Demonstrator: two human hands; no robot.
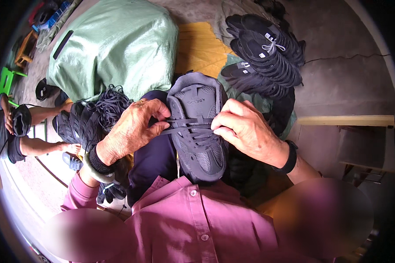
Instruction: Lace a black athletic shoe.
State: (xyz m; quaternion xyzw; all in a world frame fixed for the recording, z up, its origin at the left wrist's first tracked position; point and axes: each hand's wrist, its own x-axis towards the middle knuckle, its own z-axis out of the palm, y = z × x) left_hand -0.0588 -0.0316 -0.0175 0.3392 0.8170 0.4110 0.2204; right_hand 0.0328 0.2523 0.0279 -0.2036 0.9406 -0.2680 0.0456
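Note:
A dark grey sneaker point(197, 153) rests on my lap, its toe toward my body and its padded collar pointing away. Black shoelaces point(189, 127) cross its tongue in several rows. On the left side of the shoe, my left hand point(134, 127) pinches a lace between thumb and fingers. At the opposite side, my right hand point(245, 127) grips the lace with bent fingers close to the eyelets. Both hands are level with each other across the shoe.
A large pale green sack point(118, 48) fills the upper left. Stacked black shoe uppers point(267, 52) lie at upper right. Loose black laces point(109, 103) and more dark shoes point(77, 125) lie left of my lap. Another person's arm point(44, 147) reaches in at far left, near a green stool point(6, 81).

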